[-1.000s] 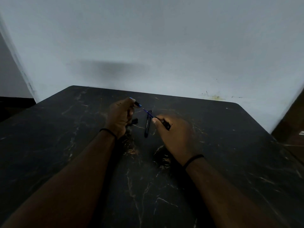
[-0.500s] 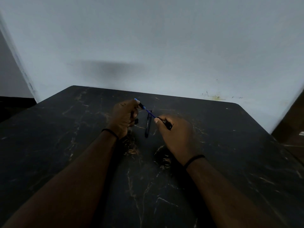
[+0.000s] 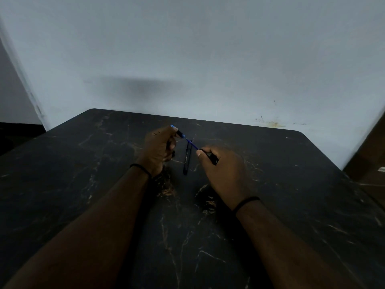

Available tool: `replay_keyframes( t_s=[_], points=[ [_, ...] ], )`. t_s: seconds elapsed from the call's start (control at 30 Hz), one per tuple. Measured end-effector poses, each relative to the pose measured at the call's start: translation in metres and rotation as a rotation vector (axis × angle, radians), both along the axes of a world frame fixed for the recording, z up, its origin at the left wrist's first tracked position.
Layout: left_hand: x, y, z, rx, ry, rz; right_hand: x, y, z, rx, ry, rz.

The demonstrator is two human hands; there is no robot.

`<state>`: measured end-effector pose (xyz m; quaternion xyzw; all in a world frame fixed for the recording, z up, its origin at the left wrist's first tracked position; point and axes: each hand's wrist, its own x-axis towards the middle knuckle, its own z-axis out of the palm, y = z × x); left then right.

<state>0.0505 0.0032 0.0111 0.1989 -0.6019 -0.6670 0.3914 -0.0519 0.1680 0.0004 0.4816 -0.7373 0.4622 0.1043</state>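
Two bare forearms are seen stretched forward over a dark marbled table [image 3: 83,163], with a thin black left band [image 3: 140,168] and right band [image 3: 246,202] worn at the wrists.

The right hand [image 3: 225,174] is held low over the table with its fingers curled. A short black piece [image 3: 213,158] is pinched between thumb and forefinger, and one end is left sticking out to the right of the knuckles. From the thumb tip a thin blue refill [image 3: 192,144] is run up and to the left, across to the left hand [image 3: 158,149]. There the fingers are curled too, and a black grip [image 3: 180,133] with a blue collar is pinched by thumb and forefinger.

The refill is held at both ends and is left bare only in the gap between the two hands (how deep it sits in either piece cannot be told). Below that gap a black barrel [image 3: 187,159] is laid on the table, pointing away from the person and touched by neither hand.

Farther off, the table's far edge is met by a pale wall [image 3: 208,59], marked low on the right by a yellowish stain [image 3: 270,123].
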Motion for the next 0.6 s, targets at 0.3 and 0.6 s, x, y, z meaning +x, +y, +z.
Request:
replay_keyframes(
  t_s=[0.3, 0.6],
  points=[
    [0.0, 0.009, 0.006, -0.043, -0.023, 0.039, 0.003, 0.003, 0.003, 0.029, 0.059, -0.037],
    [-0.006, 0.03, 0.011, -0.125, -0.124, 0.0, 0.005, 0.0, 0.003, -0.033, 0.11, -0.08]
  ],
)
